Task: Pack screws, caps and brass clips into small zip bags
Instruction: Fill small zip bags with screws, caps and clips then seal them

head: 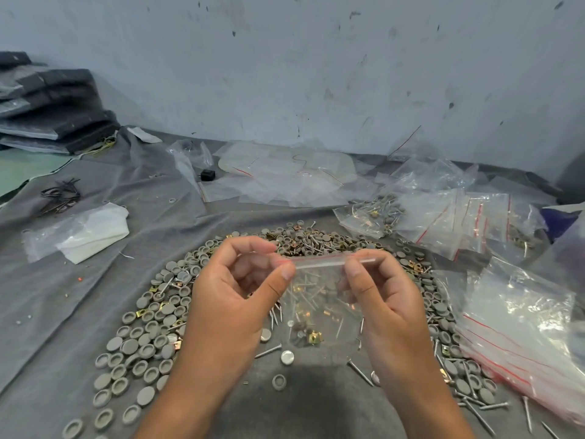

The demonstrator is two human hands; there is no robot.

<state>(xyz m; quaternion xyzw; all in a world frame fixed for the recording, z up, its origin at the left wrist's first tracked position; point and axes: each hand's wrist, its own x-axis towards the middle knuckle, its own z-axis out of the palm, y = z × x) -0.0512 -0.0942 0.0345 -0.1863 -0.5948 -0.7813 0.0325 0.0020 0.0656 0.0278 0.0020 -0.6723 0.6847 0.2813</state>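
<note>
Both hands, left hand (234, 289) and right hand (380, 296), are pinched on the zip bag (319, 299) top; sealing seems underway, so the strip must be pressed shut.

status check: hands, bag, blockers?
Left hand and right hand both pinch the zip strip of the small bag. Bag held up, screws and brass clips inside. Loose grey caps ringed below; nothing in the way.

Place: I work in a rough packing workshop.
Signs: my grey cloth (79, 296) heaped with caps (148, 331), stained wall (316, 74), loose zip bags (459, 217).
</note>
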